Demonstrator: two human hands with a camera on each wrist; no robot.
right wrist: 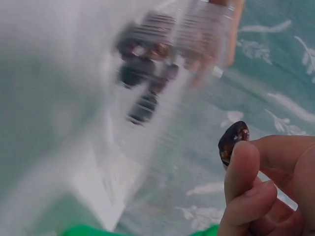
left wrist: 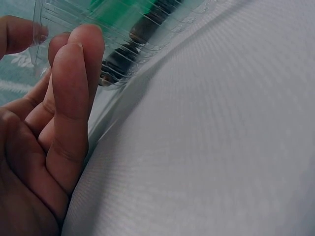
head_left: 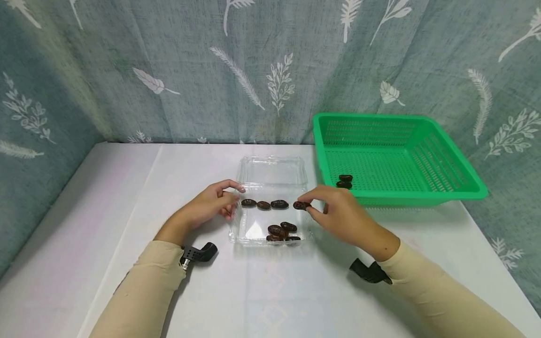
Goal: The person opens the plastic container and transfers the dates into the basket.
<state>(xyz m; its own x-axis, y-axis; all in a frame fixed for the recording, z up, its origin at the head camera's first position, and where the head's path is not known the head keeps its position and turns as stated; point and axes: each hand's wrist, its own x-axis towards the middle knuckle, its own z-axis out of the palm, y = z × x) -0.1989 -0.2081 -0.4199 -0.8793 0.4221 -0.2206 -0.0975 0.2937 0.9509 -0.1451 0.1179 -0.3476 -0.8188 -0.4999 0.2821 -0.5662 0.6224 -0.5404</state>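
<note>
An open clear plastic clamshell box (head_left: 249, 230) lies on the table with its lid (head_left: 272, 170) folded back. Three brown dates (head_left: 264, 205) form a row along its far side, and several more dates (head_left: 277, 230) cluster near its front. My right hand (head_left: 344, 218) pinches one date (right wrist: 231, 141) between thumb and fingertips above the box's right side, in line with that row. At the left rim, my left hand (head_left: 207, 204) holds the box's edge near the hinge, its other fingers (left wrist: 71, 88) curled beside the wall.
To the right, at the back, stands a green plastic basket (head_left: 422, 194) with two dates (head_left: 344, 181) in its near left corner. A leaf-patterned curtain (head_left: 190, 94) hangs behind the white table (head_left: 203, 295). Each wrist carries a black camera mount (head_left: 200, 253).
</note>
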